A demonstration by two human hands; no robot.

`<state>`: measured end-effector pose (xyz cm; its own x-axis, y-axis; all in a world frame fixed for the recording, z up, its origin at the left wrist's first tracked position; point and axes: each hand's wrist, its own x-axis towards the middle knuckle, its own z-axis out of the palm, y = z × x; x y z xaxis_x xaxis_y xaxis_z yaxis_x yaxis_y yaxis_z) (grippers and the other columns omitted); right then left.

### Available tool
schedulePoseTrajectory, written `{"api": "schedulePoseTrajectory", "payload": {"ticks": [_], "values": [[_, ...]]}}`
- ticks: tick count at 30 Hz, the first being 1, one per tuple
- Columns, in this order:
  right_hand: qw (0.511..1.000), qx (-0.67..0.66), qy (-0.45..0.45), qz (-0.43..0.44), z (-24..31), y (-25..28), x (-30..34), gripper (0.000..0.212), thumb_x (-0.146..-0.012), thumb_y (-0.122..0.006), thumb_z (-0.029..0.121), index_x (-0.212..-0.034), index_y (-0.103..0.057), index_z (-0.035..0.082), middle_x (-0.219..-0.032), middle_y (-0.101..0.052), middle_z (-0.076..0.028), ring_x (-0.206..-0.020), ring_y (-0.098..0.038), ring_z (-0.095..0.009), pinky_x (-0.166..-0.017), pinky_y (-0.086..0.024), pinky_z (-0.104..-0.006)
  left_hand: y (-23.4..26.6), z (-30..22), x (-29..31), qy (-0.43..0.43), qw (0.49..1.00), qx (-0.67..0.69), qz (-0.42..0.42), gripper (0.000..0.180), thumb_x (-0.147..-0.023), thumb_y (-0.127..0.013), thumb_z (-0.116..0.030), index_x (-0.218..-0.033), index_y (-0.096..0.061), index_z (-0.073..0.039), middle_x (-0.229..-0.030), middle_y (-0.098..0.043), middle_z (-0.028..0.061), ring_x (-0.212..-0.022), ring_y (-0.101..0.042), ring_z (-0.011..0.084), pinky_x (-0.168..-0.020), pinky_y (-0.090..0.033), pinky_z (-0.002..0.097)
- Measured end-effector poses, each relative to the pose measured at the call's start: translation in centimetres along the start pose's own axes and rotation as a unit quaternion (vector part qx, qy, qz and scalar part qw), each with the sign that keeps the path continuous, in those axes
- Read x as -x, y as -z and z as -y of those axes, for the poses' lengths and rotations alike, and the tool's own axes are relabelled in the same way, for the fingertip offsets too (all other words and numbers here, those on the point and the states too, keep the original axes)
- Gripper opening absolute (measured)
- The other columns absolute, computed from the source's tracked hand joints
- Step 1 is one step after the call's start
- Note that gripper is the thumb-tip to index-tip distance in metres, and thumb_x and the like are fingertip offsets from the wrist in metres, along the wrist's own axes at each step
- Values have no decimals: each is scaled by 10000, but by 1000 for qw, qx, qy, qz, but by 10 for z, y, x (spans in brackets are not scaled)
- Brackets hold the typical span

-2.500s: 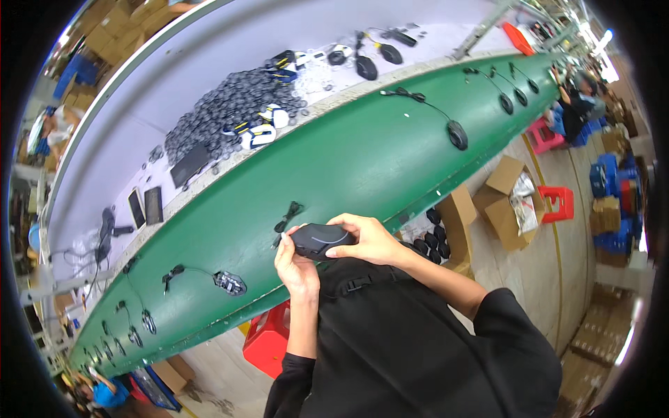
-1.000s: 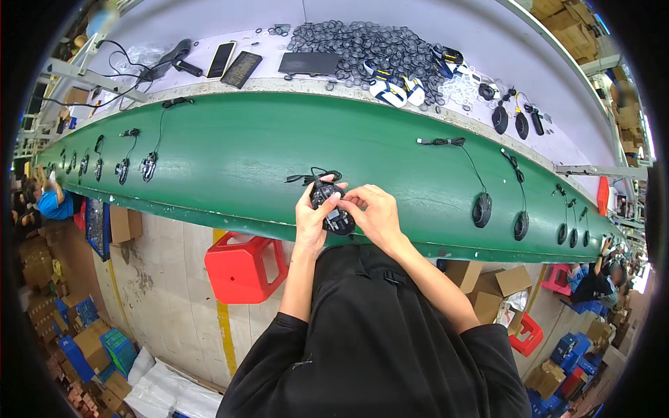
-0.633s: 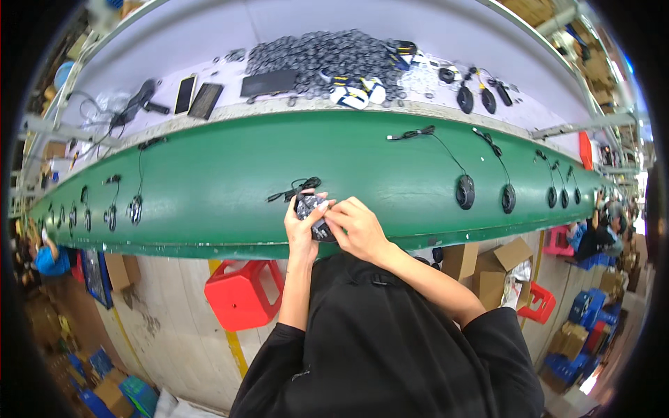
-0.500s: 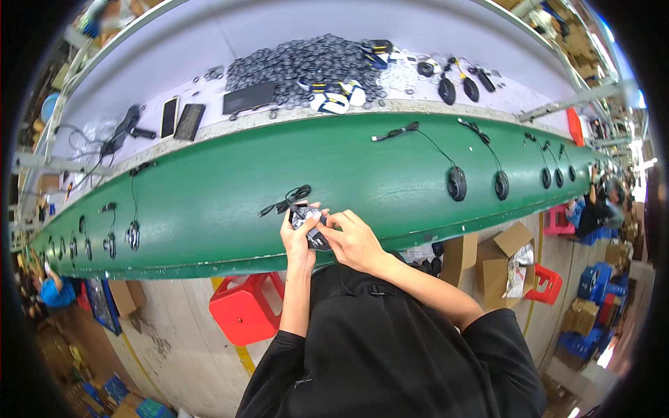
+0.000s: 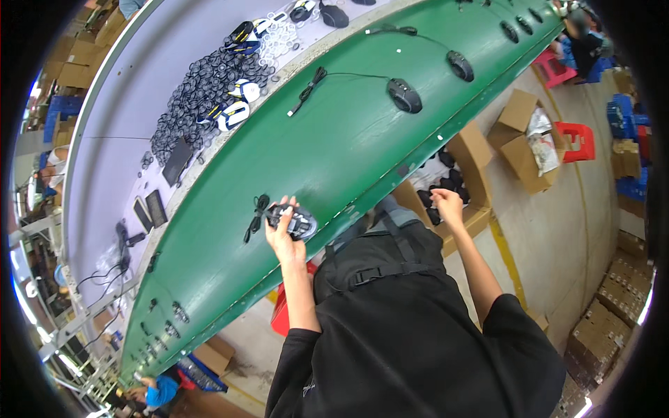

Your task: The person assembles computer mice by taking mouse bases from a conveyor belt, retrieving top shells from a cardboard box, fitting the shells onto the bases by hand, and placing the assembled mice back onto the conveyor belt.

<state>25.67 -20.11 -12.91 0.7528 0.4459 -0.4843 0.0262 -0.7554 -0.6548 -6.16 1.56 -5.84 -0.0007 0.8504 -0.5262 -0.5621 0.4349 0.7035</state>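
Observation:
My left hand (image 5: 284,235) is closed on an uncovered computer mouse (image 5: 301,224), its inner parts showing on top, over the near side of the green belt. The mouse's bundled black cable (image 5: 257,217) hangs out just left of my fingers. Off to the right, my right hand (image 5: 448,203) hovers over an open cardboard box (image 5: 477,224). Its fingers are loosely bent and apart, with nothing visible in them. Black curved pieces (image 5: 453,180), which look like mouse covers, lie inside that box next to the hand.
Finished-looking black mice (image 5: 405,96) with cables lie along the green belt (image 5: 334,150). On the shelf beyond sit a heap of small black rings (image 5: 191,104), white rings (image 5: 280,42) and tape-like rolls (image 5: 233,116). Another cardboard box (image 5: 519,150) and red stools (image 5: 577,141) stand at right.
My right hand has left the mouse and swung right to the box. My left hand still holds the mouse. The view has turned to the right.

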Motion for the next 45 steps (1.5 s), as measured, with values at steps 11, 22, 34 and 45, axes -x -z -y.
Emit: {"api": "schedulePoseTrajectory", "payload": {"ticks": [11, 22, 34, 45], "values": [[983, 28, -153, 98, -170, -60, -56, 211, -785, -630, 161, -936, -739, 63, -811, -713, -159, -761, -706, -227, -727, -541, -336, 46, 49, -61, 144, 964, 98, 200, 530, -830, -596, 76, -1313, -454, -90, -1292, -548, 82, -1130, -591, 210, -950, -533, 336], [943, 296, -151, -14, -372, -105, -209, 315, -788, -613, 129, -1090, -595, 41, -1072, -632, -197, -1032, -614, -363, -827, -531, -456, 42, 83, -69, 164, 872, 312, 339, 416, -794, -612, 86, -1144, -508, -114, -1213, -612, 205, -950, -678, 232, -813, -575, 342], [938, 344, 28, 45, -439, -95, -273, 267, -826, -605, 289, -977, -701, 90, -975, -696, -130, -838, -674, -300, -669, -534, -389, 24, 107, -55, 146, 885, 329, 294, 167, -984, -444, -236, -1064, -507, -104, -1040, -655, 138, -751, -679, 176, -631, -566, 263], [889, -224, -89, 389, -30, 68, -89, 570, -782, -689, 256, -1261, -521, -4, -963, -603, -36, -882, -614, -160, -792, -499, -309, 12, 67, -28, 134, 974, 133, 128, 786, -765, -691, -111, -1440, -288, -105, -1132, -563, 161, -960, -641, 313, -844, -559, 521]]}}
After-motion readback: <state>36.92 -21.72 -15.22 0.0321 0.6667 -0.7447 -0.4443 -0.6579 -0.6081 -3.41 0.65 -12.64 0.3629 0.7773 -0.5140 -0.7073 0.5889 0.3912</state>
